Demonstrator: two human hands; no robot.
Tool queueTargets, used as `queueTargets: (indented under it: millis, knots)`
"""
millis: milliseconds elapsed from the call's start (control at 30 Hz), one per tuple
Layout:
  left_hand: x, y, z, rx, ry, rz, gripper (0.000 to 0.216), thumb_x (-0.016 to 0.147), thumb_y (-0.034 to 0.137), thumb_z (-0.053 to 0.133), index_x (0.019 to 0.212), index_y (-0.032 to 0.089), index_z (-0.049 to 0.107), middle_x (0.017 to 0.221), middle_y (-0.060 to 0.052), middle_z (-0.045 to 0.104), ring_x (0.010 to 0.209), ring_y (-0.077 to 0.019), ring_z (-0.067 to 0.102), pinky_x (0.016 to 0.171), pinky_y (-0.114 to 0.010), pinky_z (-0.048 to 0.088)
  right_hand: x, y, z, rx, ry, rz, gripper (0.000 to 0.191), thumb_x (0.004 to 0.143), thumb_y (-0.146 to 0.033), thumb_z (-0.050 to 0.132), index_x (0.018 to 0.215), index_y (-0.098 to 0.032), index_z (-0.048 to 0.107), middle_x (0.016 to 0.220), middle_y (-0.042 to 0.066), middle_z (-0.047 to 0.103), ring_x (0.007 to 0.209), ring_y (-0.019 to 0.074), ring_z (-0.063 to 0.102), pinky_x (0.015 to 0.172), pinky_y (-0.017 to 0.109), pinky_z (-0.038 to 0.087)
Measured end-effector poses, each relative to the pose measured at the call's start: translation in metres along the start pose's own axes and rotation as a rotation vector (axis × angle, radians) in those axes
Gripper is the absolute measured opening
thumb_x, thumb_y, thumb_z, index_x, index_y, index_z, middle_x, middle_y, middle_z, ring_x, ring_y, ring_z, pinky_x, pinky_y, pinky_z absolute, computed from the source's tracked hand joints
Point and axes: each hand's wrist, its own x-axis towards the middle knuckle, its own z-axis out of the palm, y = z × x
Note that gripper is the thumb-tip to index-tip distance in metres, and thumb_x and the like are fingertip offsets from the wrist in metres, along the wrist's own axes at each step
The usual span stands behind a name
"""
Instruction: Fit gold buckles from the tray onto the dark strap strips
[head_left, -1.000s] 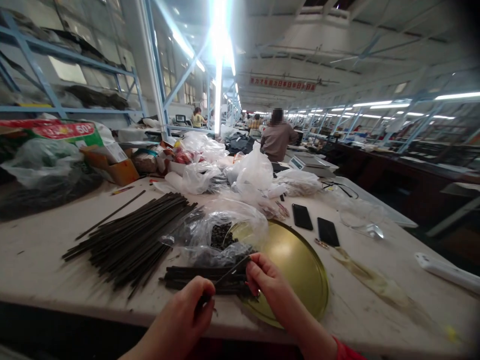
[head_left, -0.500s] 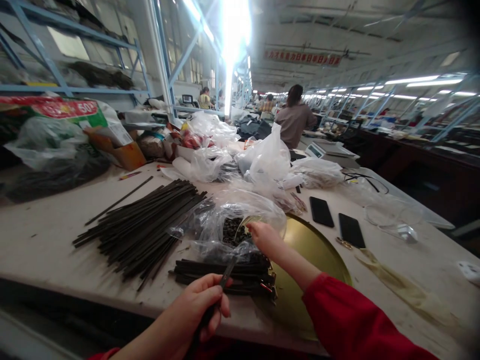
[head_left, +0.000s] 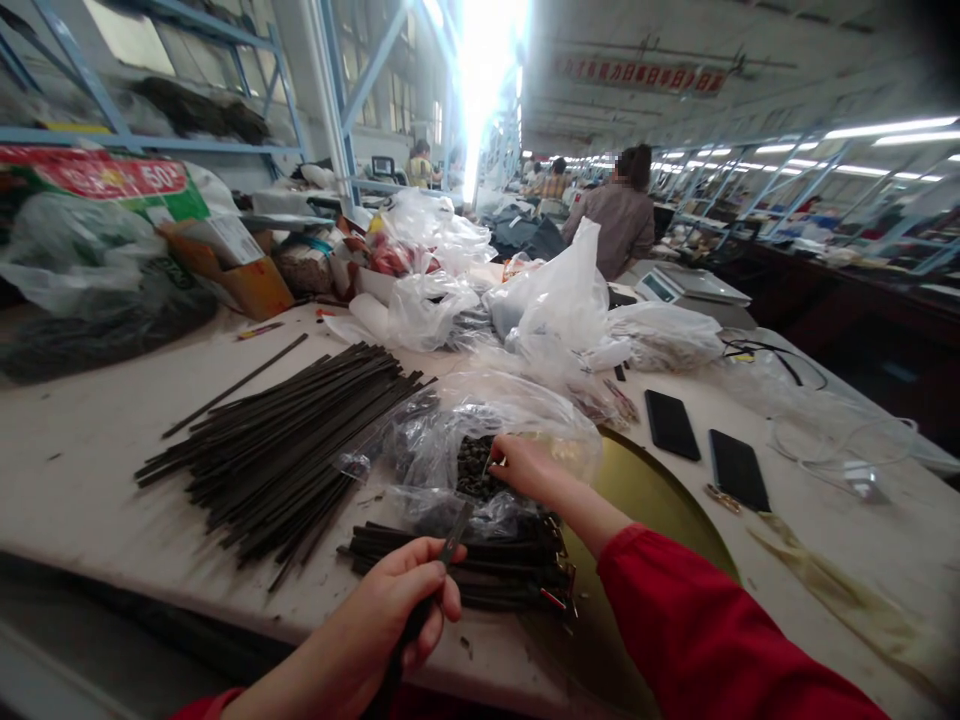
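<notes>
My left hand [head_left: 409,600] is closed around a dark narrow strap [head_left: 457,530], whose free end points up and away from me. My right hand [head_left: 521,465] reaches into a clear plastic bag [head_left: 427,440] of small dark pieces [head_left: 474,465]. Its thumb and fingers are pinched together at the pieces; what is between them is too small to make out. In front of the bag lies a bundle of dark straps [head_left: 480,570] with metal ends at its right. To the left a large fanned pile of dark strips [head_left: 285,450] rests on the table [head_left: 90,480].
A round gold tray [head_left: 660,510] sits under my right forearm. Two black phones [head_left: 671,425] lie to the right, near a pale yellow cloth strip [head_left: 832,590]. White plastic bags [head_left: 555,290] and a scale [head_left: 682,285] stand farther back. A person [head_left: 619,220] is beyond them.
My right hand has dipped slightly lower into the small dark pieces, its fingers closing on them. The left hand keeps its hold on the strap. The whole view has shifted a little.
</notes>
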Motion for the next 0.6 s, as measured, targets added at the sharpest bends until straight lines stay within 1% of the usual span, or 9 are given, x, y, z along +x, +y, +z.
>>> queueTargets:
  millis: [67,133,233,300,333,400,467,533,600]
  knots:
    - [-0.003,0.0,0.001,0.028,0.011,0.023,0.025,0.07,0.033,0.053,0.087,0.015,0.053,0.053,0.005,0.056,0.03,-0.0023,0.032,0.03,-0.013,0.019,-0.002,-0.004,0.0,0.083,0.046,-0.014,0.013,0.066,-0.01,0.061,0.076,-0.018,0.059,0.077,0.003,0.061,0.077,0.0179,0.055,0.069,0.028,0.037]
    - [-0.006,0.002,0.003,0.085,0.026,0.054,0.028,0.072,0.039,0.053,0.087,0.015,0.052,0.051,0.005,0.056,0.03,-0.0026,0.033,0.03,-0.013,0.019,-0.009,-0.01,-0.003,0.187,0.104,-0.029,0.019,0.067,-0.009,0.058,0.084,-0.018,0.058,0.081,0.002,0.06,0.078,0.0164,0.054,0.071,0.028,0.038]
    - [-0.013,0.007,0.009,0.195,0.054,0.135,0.029,0.074,0.043,0.051,0.084,0.016,0.052,0.046,0.006,0.055,0.031,-0.0034,0.036,0.032,-0.013,0.019,-0.035,-0.025,-0.012,0.354,0.15,-0.045,0.019,0.072,-0.018,0.056,0.091,-0.017,0.055,0.079,0.001,0.059,0.071,0.0135,0.054,0.066,0.026,0.042]
    - [-0.017,0.011,0.014,0.277,0.061,0.205,0.029,0.074,0.044,0.051,0.081,0.016,0.052,0.045,0.006,0.055,0.03,-0.0042,0.038,0.033,-0.014,0.02,-0.061,-0.035,-0.018,0.51,0.142,-0.039,0.015,0.075,-0.027,0.056,0.085,-0.017,0.054,0.069,-0.002,0.058,0.06,0.0113,0.053,0.058,0.024,0.042]
    - [-0.019,0.011,0.017,0.322,0.055,0.242,0.028,0.074,0.044,0.051,0.078,0.016,0.052,0.044,0.006,0.054,0.03,-0.0046,0.038,0.033,-0.014,0.02,-0.074,-0.04,-0.02,0.636,0.132,-0.024,0.016,0.074,-0.031,0.058,0.079,-0.017,0.052,0.063,-0.004,0.056,0.055,0.0101,0.052,0.055,0.023,0.042]
    - [-0.023,0.01,0.024,0.421,0.039,0.322,0.027,0.074,0.044,0.051,0.075,0.017,0.053,0.044,0.006,0.054,0.031,-0.0052,0.038,0.034,-0.015,0.022,-0.101,-0.047,-0.022,1.011,0.085,0.041,0.027,0.067,-0.036,0.066,0.069,-0.018,0.047,0.055,-0.007,0.053,0.048,0.0081,0.048,0.051,0.021,0.039]
    - [-0.027,0.006,0.03,0.52,0.034,0.394,0.026,0.076,0.043,0.05,0.076,0.017,0.054,0.045,0.006,0.053,0.031,-0.0059,0.038,0.035,-0.016,0.025,-0.123,-0.052,-0.023,1.308,0.043,0.111,0.036,0.06,-0.038,0.074,0.064,-0.018,0.044,0.054,-0.007,0.054,0.047,0.0069,0.047,0.05,0.02,0.037]
    - [-0.032,0.001,0.035,0.612,0.054,0.441,0.024,0.078,0.041,0.047,0.078,0.018,0.055,0.045,0.007,0.052,0.032,-0.0067,0.036,0.035,-0.017,0.027,-0.139,-0.055,-0.023,1.438,0.035,0.153,0.037,0.057,-0.039,0.076,0.063,-0.017,0.047,0.058,-0.005,0.057,0.049,0.0067,0.049,0.051,0.02,0.038]
    - [-0.039,-0.003,0.039,0.695,0.084,0.469,0.023,0.079,0.039,0.046,0.077,0.018,0.056,0.045,0.007,0.051,0.034,-0.0076,0.036,0.036,-0.017,0.027,-0.152,-0.057,-0.022,1.517,0.052,0.172,0.036,0.057,-0.04,0.076,0.063,-0.016,0.05,0.061,-0.003,0.059,0.053,0.0075,0.052,0.055,0.02,0.04]
